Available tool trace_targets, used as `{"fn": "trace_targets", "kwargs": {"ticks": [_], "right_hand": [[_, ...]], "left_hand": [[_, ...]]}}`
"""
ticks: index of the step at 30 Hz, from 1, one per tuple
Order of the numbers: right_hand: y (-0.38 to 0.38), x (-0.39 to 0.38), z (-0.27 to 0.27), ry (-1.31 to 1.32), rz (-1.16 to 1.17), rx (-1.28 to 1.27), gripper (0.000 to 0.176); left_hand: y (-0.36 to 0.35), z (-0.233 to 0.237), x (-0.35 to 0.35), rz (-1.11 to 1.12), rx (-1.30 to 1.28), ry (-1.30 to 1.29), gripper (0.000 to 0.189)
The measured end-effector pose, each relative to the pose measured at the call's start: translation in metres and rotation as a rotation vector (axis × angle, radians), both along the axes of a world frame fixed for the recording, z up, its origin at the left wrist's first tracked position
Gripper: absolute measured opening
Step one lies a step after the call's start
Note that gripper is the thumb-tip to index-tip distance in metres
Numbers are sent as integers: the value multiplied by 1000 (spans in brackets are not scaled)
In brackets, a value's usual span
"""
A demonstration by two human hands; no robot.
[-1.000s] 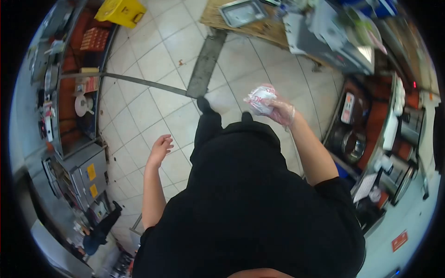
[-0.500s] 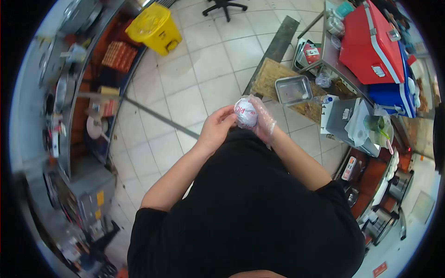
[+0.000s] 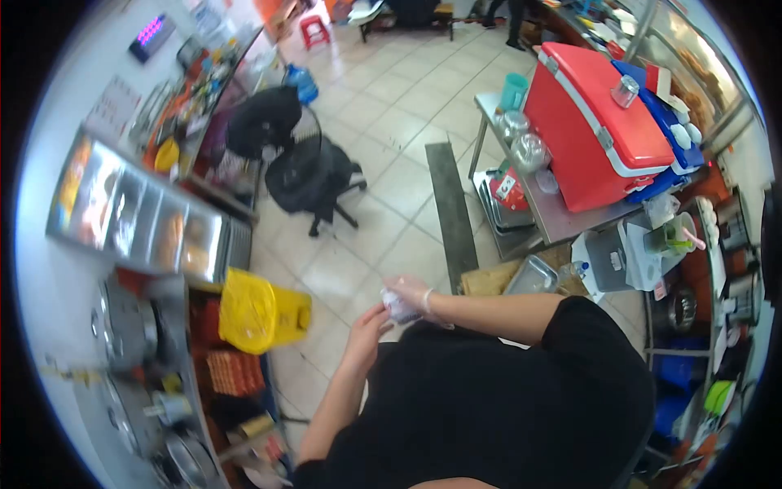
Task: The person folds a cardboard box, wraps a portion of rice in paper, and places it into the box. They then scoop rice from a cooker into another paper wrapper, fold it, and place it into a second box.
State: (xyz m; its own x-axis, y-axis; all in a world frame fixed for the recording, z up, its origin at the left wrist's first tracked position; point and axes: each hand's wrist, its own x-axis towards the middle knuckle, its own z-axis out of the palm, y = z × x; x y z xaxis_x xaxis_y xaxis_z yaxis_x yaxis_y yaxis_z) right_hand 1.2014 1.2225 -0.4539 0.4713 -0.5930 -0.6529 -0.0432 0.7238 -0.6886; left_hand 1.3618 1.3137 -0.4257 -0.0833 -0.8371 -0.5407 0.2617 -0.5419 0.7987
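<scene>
Between my hands, close in front of my body, is a small round bundle (image 3: pixel 398 307) in a white wrapper. Red print showed on it a moment ago; now the fingers cover much of it and what is inside cannot be seen. My left hand (image 3: pixel 371 327) is bare, its fingers closed on the bundle's left side. A clear plastic glove covers my right hand (image 3: pixel 412 295), which is wrapped over the top and right of the bundle.
A yellow bin (image 3: pixel 281 316) stands ahead left, with a black office chair (image 3: pixel 314 179) beyond it. To the right, a metal table (image 3: pixel 562 220) carries a red cooler box (image 3: pixel 586 130). Near it are a metal tray (image 3: pixel 533 275) and a grey container (image 3: pixel 609 254).
My view has lifted and swung left, bringing the chair and far floor into sight. My right hand has turned over the bundle, which stays between both hands.
</scene>
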Motion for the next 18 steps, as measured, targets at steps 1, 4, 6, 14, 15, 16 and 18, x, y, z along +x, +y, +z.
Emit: {"fn": "trace_targets", "kwargs": {"ticks": [1, 4, 6, 14, 15, 16, 18], "right_hand": [[-27, 21, -5, 100, 13, -86, 34], [-105, 68, -24, 30, -22, -103, 43], [-164, 97, -49, 22, -94, -36, 43], [-349, 116, -32, 298, -343, -296, 39], [-366, 112, -21, 251, -457, -256, 39], [-384, 109, -18, 199, -570, -214, 41], [-418, 93, -32, 229, -714, -199, 39]], "left_hand": [[-24, -9, 21, 26, -1, 115, 47], [-98, -24, 63, 121, -8, 393, 53], [-157, -46, 88, 177, 70, 468, 54], [-425, -33, 127, -311, 118, 266, 48], [-455, -27, 119, -419, 171, 215, 48], [-486, -25, 114, -525, 227, 159, 47], [-540, -30, 90, -646, 317, 245, 50]]}}
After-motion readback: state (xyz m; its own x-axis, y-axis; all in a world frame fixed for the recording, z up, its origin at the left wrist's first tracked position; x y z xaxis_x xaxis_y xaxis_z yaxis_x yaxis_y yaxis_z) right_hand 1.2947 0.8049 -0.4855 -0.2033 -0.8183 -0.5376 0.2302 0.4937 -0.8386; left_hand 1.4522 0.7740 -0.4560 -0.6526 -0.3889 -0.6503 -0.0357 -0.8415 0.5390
